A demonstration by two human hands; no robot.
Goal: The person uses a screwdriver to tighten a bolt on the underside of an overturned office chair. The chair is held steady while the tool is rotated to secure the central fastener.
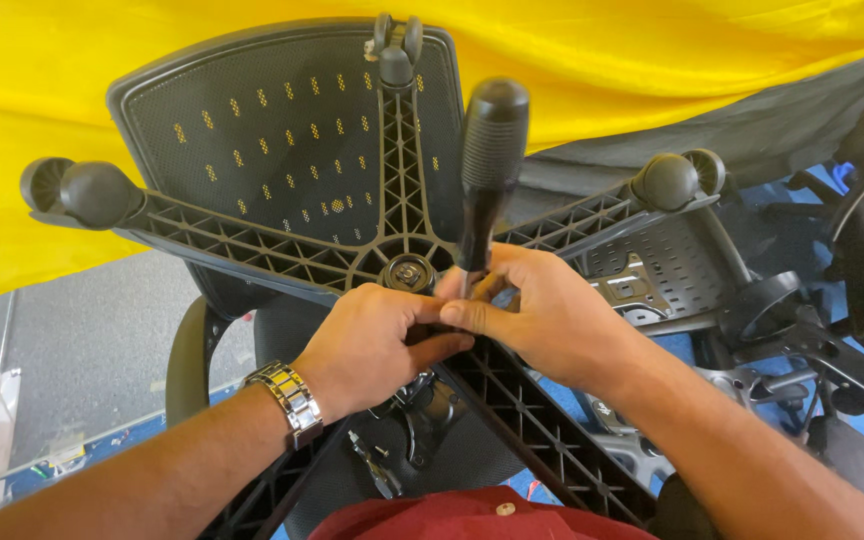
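Over on the left there's a round black caster (pixel 85 190) on the end of a ribbed plastic spoke of the upturned chair base (pixel 282 250), with the mesh chair back (pixel 262 110) behind it and yellow cloth (pixel 652 60) further back. The left hand (pixel 372 345), shiny metal watch (pixel 289 398) on the wrist, comes in knuckles up and its fingers are curled onto the base right by the centre hub (pixel 410 272). The right hand (pixel 542 305) is pinched shut round the bottom of a screwdriver (pixel 490 160) that stands nearly upright just beside the hub, with its chunky ridged black handle sticking up
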